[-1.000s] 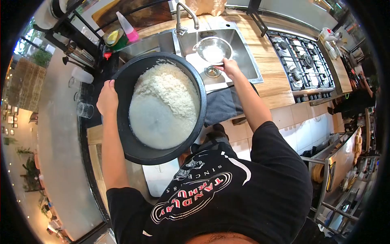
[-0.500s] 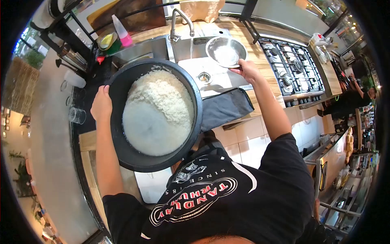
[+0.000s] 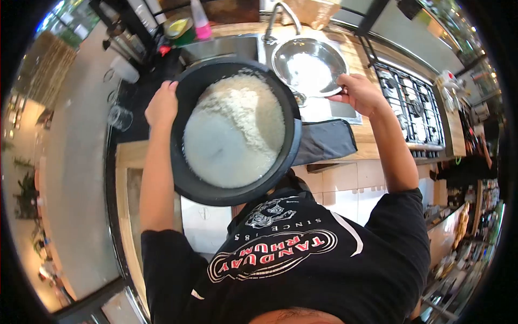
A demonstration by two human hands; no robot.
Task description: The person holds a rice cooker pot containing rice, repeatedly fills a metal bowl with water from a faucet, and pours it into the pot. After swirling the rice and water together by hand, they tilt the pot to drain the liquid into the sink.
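My left hand (image 3: 162,105) is closed on the left rim of a big black tub (image 3: 182,170). White rice (image 3: 245,102) is heaped toward the tub's far and right side. Cloudy water (image 3: 216,148) covers the nearer left part. With my right hand (image 3: 362,95) I grip the right edge of a shiny metal bowl (image 3: 308,67), fingers below and thumb at the rim. The bowl sits over the sink, just right of the tub, its shiny inside facing me. Behind it rises the curved faucet (image 3: 283,9), whose outlet is close to the bowl's far rim.
A dark cloth (image 3: 326,141) hangs over the counter's front edge beside the tub. The gas stove (image 3: 413,105) stands to the right. Left of the sink are a pink bottle (image 3: 201,24), a green container (image 3: 179,32) and a clear glass (image 3: 120,117). Another person (image 3: 469,162) stands far right.
The metal bowl has come nearer to me and toward the tub, tilted so its inside shows more. The faucet's stream, visible before, no longer shows. My left hand keeps its grip on the tub.
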